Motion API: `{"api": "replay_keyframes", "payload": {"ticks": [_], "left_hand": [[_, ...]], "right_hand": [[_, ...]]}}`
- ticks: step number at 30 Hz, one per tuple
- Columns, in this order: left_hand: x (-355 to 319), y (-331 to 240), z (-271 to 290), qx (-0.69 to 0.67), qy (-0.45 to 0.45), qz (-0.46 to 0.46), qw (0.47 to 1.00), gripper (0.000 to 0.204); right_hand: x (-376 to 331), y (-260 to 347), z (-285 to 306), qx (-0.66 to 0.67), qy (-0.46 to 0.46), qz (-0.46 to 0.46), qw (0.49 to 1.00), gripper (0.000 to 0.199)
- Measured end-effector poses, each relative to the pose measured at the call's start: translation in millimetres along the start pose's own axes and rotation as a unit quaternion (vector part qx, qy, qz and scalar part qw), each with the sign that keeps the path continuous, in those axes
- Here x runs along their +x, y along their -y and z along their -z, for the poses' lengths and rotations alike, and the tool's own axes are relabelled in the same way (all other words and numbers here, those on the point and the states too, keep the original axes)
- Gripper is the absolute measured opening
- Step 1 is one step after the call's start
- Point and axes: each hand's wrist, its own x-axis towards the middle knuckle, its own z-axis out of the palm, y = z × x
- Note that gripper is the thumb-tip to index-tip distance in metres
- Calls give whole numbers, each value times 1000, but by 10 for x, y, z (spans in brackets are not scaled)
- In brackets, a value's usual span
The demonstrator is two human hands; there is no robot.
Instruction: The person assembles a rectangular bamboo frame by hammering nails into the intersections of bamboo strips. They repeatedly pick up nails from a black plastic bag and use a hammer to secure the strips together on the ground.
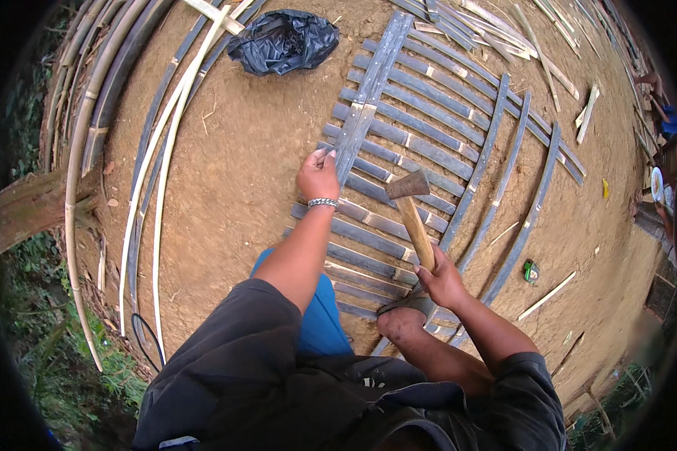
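A panel of dark split-bamboo slats [410, 141] lies on the ground in front of me, with a wider dark bamboo strip [359, 113] across its left side. My left hand [318, 177], a metal bracelet at its wrist, is at the near end of that strip. Its fingertips are pinched together against the bamboo; whatever is between them is too small to make out. My right hand [440, 279] grips the wooden handle of a hatchet [412, 222], whose steel head is raised over the slats. My foot [399, 322] rests at the panel's near end.
Loose curved bamboo strips [534, 203] lie right of the panel. A black plastic bag [282, 41] sits at the far left, near long pale bamboo strips [174, 124]. A green tape measure [530, 271] is on the dirt at right. Bamboo poles [79, 150] line the left side.
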Motion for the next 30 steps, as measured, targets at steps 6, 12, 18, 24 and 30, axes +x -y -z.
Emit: {"api": "replay_keyframes", "payload": {"ticks": [6, 12, 18, 24, 30], "left_hand": [[-30, 132, -39, 159, -61, -201, 965, 11], [-25, 188, -80, 170, -77, -236, 954, 13], [-54, 148, -84, 207, -67, -207, 954, 11], [-61, 120, -92, 221, -72, -225, 946, 10], [-66, 138, -29, 241, -60, -239, 939, 8]], "right_hand": [[-41, -172, -108, 38, -2, 51, 998, 55], [80, -177, -196, 26, -1, 70, 997, 56], [292, 68, -334, 31, 16, 36, 999, 59], [593, 350, -408, -87, -47, 124, 987, 53], [903, 694, -370, -170, -109, 234, 951, 55]]}}
